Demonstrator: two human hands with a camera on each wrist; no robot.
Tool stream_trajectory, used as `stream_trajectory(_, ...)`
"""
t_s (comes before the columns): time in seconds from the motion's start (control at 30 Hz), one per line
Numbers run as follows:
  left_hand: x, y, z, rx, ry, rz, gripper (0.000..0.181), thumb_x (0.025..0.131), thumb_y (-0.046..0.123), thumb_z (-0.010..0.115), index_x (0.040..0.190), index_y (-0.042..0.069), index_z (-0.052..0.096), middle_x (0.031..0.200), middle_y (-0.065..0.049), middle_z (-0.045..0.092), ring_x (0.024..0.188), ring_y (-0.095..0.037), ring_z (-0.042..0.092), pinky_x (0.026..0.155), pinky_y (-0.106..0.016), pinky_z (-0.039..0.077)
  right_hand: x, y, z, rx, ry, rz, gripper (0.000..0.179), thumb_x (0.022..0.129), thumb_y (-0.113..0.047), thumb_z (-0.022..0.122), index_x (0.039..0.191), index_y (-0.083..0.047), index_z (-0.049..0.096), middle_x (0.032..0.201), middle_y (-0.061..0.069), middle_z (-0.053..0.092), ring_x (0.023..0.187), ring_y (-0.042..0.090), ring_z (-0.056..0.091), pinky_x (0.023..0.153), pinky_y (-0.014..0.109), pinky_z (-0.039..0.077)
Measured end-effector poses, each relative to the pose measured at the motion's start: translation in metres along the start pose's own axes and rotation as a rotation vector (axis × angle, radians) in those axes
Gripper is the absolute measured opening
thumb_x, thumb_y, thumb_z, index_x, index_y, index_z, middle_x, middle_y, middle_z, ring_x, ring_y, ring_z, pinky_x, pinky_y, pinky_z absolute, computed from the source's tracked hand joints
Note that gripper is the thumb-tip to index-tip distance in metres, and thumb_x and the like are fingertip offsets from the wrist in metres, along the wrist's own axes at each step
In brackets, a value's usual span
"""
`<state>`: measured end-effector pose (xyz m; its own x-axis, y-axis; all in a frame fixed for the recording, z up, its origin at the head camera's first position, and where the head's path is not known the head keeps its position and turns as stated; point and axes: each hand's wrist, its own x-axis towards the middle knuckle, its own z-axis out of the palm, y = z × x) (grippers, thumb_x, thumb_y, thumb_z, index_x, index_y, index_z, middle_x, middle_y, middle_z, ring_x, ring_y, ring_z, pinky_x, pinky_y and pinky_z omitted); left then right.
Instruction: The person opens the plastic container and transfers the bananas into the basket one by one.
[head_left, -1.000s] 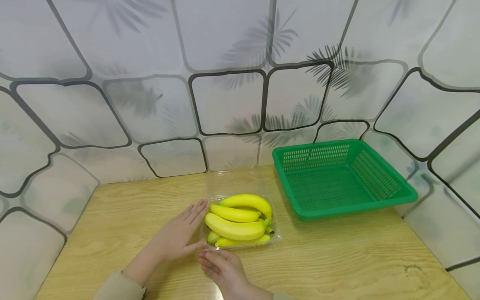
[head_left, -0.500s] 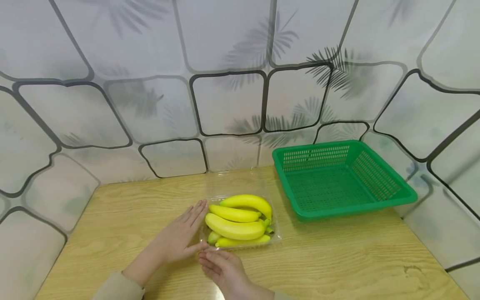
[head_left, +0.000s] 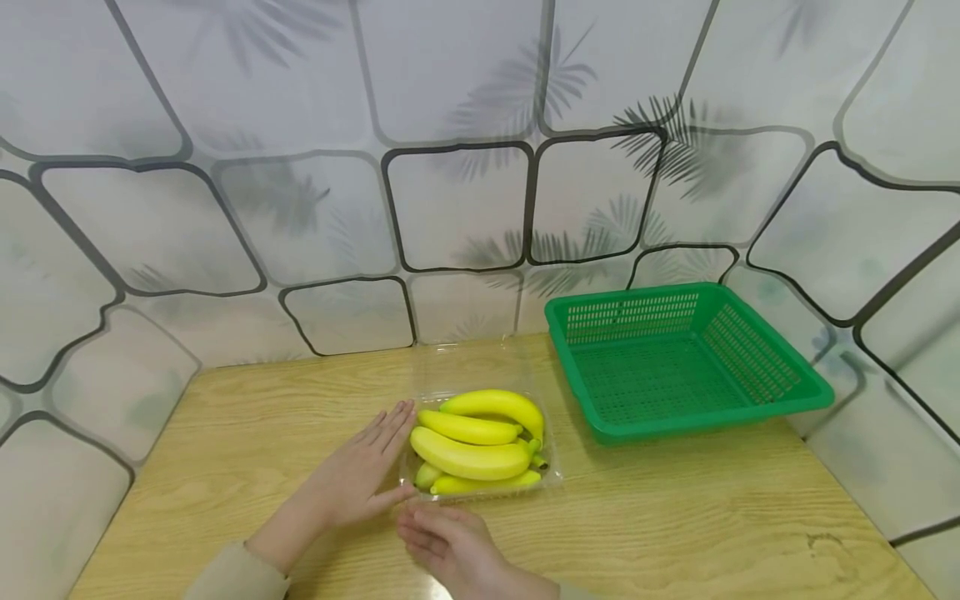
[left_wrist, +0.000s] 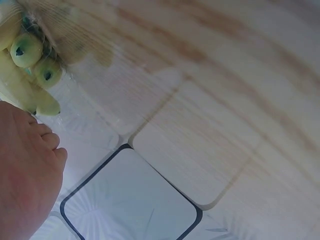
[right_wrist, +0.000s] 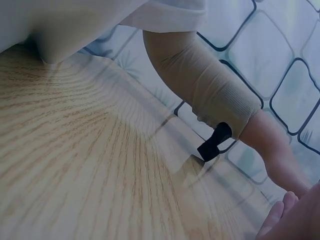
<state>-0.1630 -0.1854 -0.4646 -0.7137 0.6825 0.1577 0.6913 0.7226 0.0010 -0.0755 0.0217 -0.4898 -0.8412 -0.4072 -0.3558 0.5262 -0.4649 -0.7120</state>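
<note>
Several yellow bananas (head_left: 472,454) lie piled in a clear plastic box (head_left: 553,477), whose transparent lid (head_left: 472,364) is folded back toward the wall. My left hand (head_left: 352,479) has its fingers straight and rests along the box's left side, thumb near the front left corner. In the left wrist view, the left hand (left_wrist: 30,170) shows beside the banana ends (left_wrist: 27,50). Just in front of that same corner is my right hand (head_left: 453,542), fingers together and loosely bent, with nothing seen in it. Only part of the right hand (right_wrist: 295,217) shows in the right wrist view.
A green plastic basket (head_left: 675,367) with slotted sides stands to the right of the box, near the back wall. The wooden table (head_left: 675,517) meets patterned wall covering (head_left: 457,208) at the back and sides.
My right hand has shifted very slightly toward me, away from the box's front left corner. The left hand, box and bananas look unmoved.
</note>
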Motion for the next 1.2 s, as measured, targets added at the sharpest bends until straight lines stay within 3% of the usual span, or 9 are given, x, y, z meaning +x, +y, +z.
stream_trajectory(0.37, -0.001, -0.001, 0.001, 0.01, 0.011, 0.004, 0.096, 0.104, 0.062, 0.053, 0.167, -0.003, 0.022, 0.177, -0.02, 0.021, 0.165, -0.031, 0.023, 0.133, -0.049, 0.028, -0.008, -0.01, 0.006, -0.018, -0.085, 0.041, 0.036, 0.107, -0.013, 0.061, 0.137, 0.007, 0.064, 0.114, 0.003, 0.079, 0.109, 0.011, 0.075, 0.109, 0.032, 0.06)
stream_trajectory(0.67, -0.002, -0.001, 0.002, 0.006, 0.009, 0.002, 0.095, 0.104, 0.063, 0.053, 0.167, -0.002, 0.022, 0.177, -0.019, 0.02, 0.165, -0.029, 0.021, 0.137, -0.04, 0.016, -0.01, -0.021, 0.01, -0.017, -0.154, 0.053, 0.033, 0.108, -0.015, 0.06, 0.135, 0.002, 0.067, 0.112, -0.001, 0.08, 0.106, 0.008, 0.075, 0.106, 0.028, 0.061)
stream_trajectory(0.87, -0.002, -0.001, 0.003, -0.01, 0.01, 0.001, 0.093, 0.105, 0.059, 0.055, 0.167, -0.003, 0.022, 0.177, -0.019, 0.02, 0.165, -0.03, 0.022, 0.136, -0.027, -0.005, -0.013, -0.032, 0.013, -0.004, -0.208, 0.067, 0.028, 0.107, -0.014, 0.062, 0.132, -0.002, 0.07, 0.111, -0.003, 0.081, 0.105, 0.006, 0.075, 0.105, 0.025, 0.061)
stream_trajectory(0.93, -0.002, -0.001, 0.002, -0.005, 0.014, 0.005, 0.093, 0.105, 0.059, 0.054, 0.167, -0.003, 0.022, 0.177, -0.019, 0.021, 0.165, -0.031, 0.023, 0.136, -0.027, -0.004, -0.014, -0.036, 0.014, 0.006, -0.222, 0.067, 0.028, 0.106, -0.012, 0.061, 0.13, -0.003, 0.07, 0.11, -0.003, 0.081, 0.104, 0.006, 0.076, 0.104, 0.024, 0.061)
stream_trajectory(1.1, -0.002, -0.001, 0.001, 0.007, 0.027, 0.025, 0.096, 0.106, 0.07, 0.039, 0.167, -0.003, 0.023, 0.176, -0.02, 0.022, 0.165, -0.031, 0.023, 0.137, -0.035, 0.009, -0.016, -0.046, 0.016, -0.014, -0.24, 0.057, 0.033, 0.105, -0.013, 0.063, 0.135, 0.001, 0.068, 0.113, -0.001, 0.081, 0.106, 0.006, 0.076, 0.105, 0.024, 0.06)
stream_trajectory(1.2, -0.002, -0.002, 0.002, 0.011, 0.038, 0.039, 0.1, 0.105, 0.076, 0.025, 0.167, -0.003, 0.024, 0.176, -0.02, 0.023, 0.164, -0.032, 0.024, 0.138, -0.034, 0.009, -0.017, -0.051, 0.016, -0.035, -0.247, 0.04, 0.031, 0.104, -0.012, 0.063, 0.133, -0.001, 0.069, 0.116, -0.001, 0.08, 0.107, 0.007, 0.075, 0.107, 0.025, 0.059)
